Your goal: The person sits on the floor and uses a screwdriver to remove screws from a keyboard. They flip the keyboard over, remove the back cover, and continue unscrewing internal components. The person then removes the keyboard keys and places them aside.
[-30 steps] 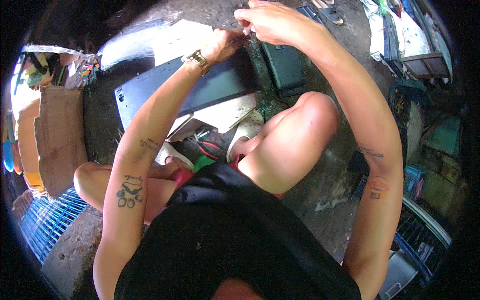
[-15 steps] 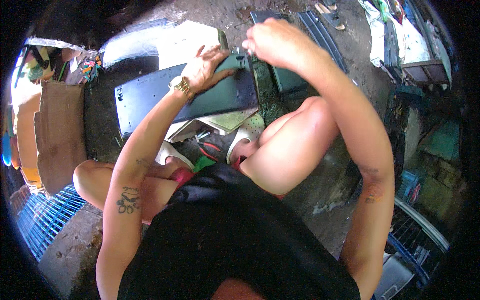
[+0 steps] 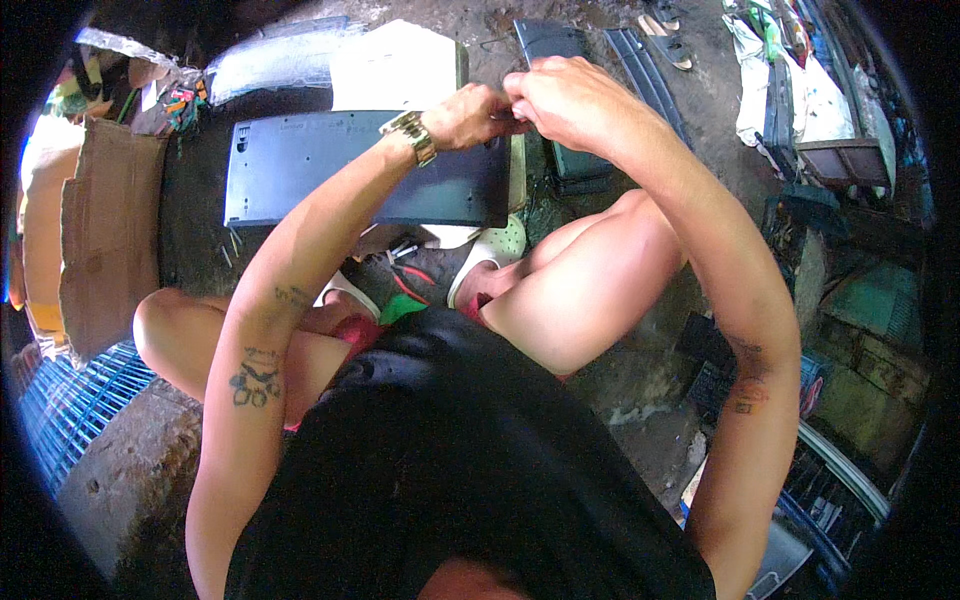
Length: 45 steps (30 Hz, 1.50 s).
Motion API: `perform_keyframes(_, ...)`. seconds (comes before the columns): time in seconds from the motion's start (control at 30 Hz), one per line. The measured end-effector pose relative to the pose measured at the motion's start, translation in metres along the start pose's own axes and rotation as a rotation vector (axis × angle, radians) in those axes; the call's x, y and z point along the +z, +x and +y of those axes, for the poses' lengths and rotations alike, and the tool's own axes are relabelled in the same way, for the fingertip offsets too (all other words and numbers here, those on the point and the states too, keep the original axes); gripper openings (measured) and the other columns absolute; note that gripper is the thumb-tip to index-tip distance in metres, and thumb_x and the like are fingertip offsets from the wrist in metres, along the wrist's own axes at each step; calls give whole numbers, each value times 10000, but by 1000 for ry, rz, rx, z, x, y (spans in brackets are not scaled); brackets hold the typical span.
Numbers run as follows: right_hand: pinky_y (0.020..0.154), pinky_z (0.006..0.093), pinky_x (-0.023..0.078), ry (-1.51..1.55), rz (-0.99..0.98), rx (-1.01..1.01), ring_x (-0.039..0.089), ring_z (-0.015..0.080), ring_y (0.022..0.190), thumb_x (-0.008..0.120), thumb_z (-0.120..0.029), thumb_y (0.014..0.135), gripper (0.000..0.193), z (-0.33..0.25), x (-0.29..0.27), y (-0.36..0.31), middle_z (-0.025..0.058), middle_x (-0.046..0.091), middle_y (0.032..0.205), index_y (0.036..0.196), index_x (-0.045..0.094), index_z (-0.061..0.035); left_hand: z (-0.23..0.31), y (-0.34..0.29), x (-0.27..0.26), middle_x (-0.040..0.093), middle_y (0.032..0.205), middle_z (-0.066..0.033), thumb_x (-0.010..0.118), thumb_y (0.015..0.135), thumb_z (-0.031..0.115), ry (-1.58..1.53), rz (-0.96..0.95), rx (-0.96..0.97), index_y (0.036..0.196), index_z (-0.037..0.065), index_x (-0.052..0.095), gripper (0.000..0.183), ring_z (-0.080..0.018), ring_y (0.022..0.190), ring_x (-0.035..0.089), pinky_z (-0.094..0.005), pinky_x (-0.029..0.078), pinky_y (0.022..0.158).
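Observation:
A flat, dark grey plastic panel (image 3: 330,170), rectangular with small holes and a notch at its left end, lies in front of my feet. Over its far right corner, my left hand (image 3: 466,118) is closed, with a gold watch (image 3: 410,137) on its wrist. My right hand (image 3: 562,92) meets it there, fingers bent and pinched together. The fingertips of both hands touch or nearly touch. Whatever is between them is too small and too covered to make out.
Red-handled pliers (image 3: 411,274) lie between my white clogs (image 3: 500,242). Beyond the panel is a white board (image 3: 395,68). Dark panels (image 3: 580,165) lie to the right, a cardboard box (image 3: 115,235) stands left, and a blue wire rack (image 3: 85,410) is at lower left.
My left hand has lifted from lying spread on the panel and closed at its far right corner. My right hand has come down slightly to meet it. The panel now lies flatter and straighter.

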State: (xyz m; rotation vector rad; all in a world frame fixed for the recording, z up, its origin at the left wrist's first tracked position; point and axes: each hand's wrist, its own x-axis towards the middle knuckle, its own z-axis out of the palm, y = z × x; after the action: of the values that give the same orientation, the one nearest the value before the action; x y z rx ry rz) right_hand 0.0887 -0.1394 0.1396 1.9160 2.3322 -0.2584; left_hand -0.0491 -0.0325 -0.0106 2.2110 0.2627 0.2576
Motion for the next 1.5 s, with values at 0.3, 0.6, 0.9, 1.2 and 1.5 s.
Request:
perform_keyframes(0.3, 832, 516, 558, 67, -263, 163, 687, 429, 968, 602, -230, 1001, 170, -12, -20, 0, 219, 680, 1033, 1077, 643, -83, -13, -6, 8, 753, 850, -140, 712, 942, 466, 53, 79, 100, 1048, 209, 773, 285, -359, 782, 736, -463, 583, 708)
perform_keyframes(0.6, 860, 486, 538, 39, -341, 252, 659, 410, 1034, 621, -58, 915, 199, -23, -28, -1, 211, 612, 1088, 1113, 615, -79, -18, -8, 15, 727, 765, -178, 723, 923, 517, 289, 107, -50, 922, 116, 783, 406, -381, 714, 726, -478, 578, 678)
perform_keyframes(0.9, 933, 515, 563, 83, -280, 375, 691, 395, 1118, 656, -260, 952, 373, -18, -24, -1, 248, 701, 1197, 1298, 613, -124, 1, -9, 5, 724, 768, -178, 716, 936, 458, 217, 78, -7, 1025, 134, 760, 339, -379, 720, 728, -501, 574, 679)
perform_keyframes(1.2, 891, 533, 568, 93, -99, 208, 678, 435, 1096, 668, -215, 942, 254, -18, -24, -14, 241, 632, 1185, 1169, 650, -103, -1, -14, 10, 731, 790, -182, 728, 915, 316, 269, 210, 35, 970, 120, 763, 206, -353, 690, 721, -463, 564, 647)
perform_keyframes(1.5, 871, 539, 560, 112, 12, 188, 699, 421, 999, 608, -276, 974, 221, -23, -30, -18, 235, 669, 1115, 1117, 688, -128, 9, -16, 0, 717, 735, -151, 725, 930, 458, 267, 94, -38, 1066, 189, 777, 306, -348, 708, 731, -463, 576, 681)
